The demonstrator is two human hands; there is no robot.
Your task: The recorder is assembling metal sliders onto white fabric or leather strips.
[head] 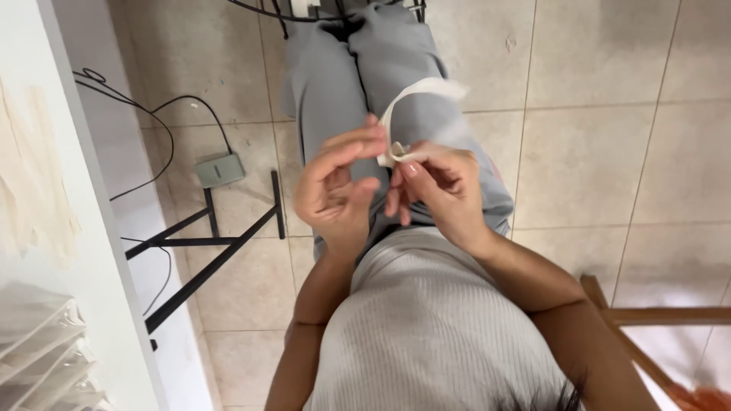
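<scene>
Beige floor tiles (594,152) lie below grey-trousered knees; above the lap, left hand (335,194) and right hand (442,194) pinch a curling white strip (415,95) at its lower end; so slight a fingertip hold could slip, dropping it.

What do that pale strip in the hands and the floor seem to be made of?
The pale strip looks like thin matte paper or tape: it curls in a loose loop, though motion blur leaves this open. The floor looks like beige ceramic tile with a dull finish, given its straight grout lines.

strip (415,95) between hands, above lap (343,84)
</scene>
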